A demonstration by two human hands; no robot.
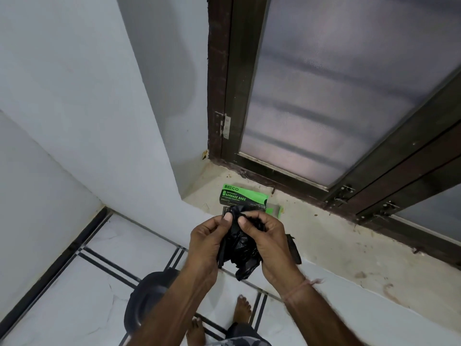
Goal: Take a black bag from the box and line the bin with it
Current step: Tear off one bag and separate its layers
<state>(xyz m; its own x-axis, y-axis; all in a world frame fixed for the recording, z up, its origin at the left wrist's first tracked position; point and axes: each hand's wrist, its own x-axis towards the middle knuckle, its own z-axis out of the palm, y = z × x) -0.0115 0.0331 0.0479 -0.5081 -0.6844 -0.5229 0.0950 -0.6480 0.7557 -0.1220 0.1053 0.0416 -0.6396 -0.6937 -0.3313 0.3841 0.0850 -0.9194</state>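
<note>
**Bag out of the box, bin not yet lined**

A dark round bin (149, 298) stands on the tiled floor at lower left, partly hidden by the person's left forearm. No liner shows on the part of its rim in view. Bare feet stand just beside it, and a careless step could knock it aside.

Above and to the right, the left hand (208, 242) pinches the top edge of the black bag (240, 248) between thumb and curled fingers. The bag hangs crumpled between both hands, in front of the green box (243, 194) that lies on the stone ledge (336, 236). The right hand (270, 242) grips the bag's other side, thumb pressed on the film and fingers curled round it. A dark strip shows just past the right wrist; whether it belongs to the bag cannot be told.

The main risk appears to lie in the thin film. Pulling the two pinches apart at the wrong layer could tear it or leave the mouth sealed, and a slackened grip would drop the bundle onto the tiles rather than into the bin.
</note>
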